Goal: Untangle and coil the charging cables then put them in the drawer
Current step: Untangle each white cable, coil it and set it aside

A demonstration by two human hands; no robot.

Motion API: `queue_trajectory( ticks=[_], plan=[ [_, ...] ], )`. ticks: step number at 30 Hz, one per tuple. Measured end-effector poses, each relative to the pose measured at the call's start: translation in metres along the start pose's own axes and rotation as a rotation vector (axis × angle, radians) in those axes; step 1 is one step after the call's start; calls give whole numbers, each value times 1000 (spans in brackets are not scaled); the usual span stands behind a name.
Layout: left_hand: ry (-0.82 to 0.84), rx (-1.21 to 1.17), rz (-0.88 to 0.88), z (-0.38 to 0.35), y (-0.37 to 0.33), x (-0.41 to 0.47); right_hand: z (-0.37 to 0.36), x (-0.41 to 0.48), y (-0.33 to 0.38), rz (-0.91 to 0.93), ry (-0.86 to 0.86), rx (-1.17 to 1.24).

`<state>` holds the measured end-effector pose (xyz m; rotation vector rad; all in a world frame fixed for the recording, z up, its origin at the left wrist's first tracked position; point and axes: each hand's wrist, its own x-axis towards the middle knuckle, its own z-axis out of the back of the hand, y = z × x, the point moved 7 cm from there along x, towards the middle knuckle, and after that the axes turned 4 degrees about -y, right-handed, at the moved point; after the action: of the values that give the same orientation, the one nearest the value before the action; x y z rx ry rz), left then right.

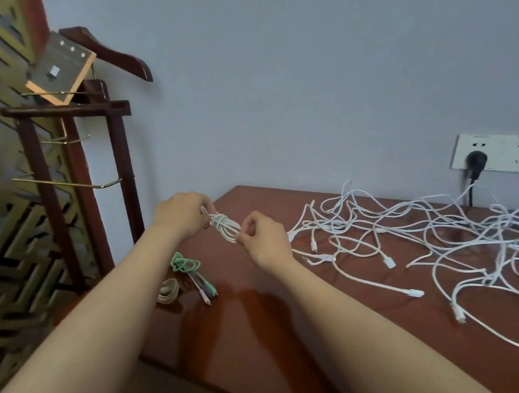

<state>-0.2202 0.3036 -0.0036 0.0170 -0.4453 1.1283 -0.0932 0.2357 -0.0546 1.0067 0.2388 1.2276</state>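
Both hands hold a white coil (224,225) above the table's (260,324) left end: left hand (182,216) closed on its upper end, right hand (262,234) pinching its lower end. Green cable (186,265) bundled on the table just below the coil, a beige coil (168,290) at the table's left edge beside it. Tangled white cables (426,238) sprawl over the table's right half, well apart from the coil, under the wall socket (501,156) with a black plug (475,159); drawer not clearly visible.

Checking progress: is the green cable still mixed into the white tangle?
No, the green cable lies coiled near the table's left edge, apart from the white tangle.
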Motion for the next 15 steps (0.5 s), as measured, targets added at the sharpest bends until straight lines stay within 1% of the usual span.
queue_trajectory(
  ticks=[4,8,11,13,15],
  plan=[
    [28,56,80,-15,28,-1,-30,1,-2,-24,44,24],
    [-6,68,122,-22,46,0,-48,2,1,-31,104,56],
    [-48,150,96,-26,47,3,-61,3,6,28,240,-77],
    [-31,191,91,-34,44,4,-69,1,6,34,319,-126],
    [-15,225,88,-40,40,5,-73,-1,8,30,357,-156]
  ],
)
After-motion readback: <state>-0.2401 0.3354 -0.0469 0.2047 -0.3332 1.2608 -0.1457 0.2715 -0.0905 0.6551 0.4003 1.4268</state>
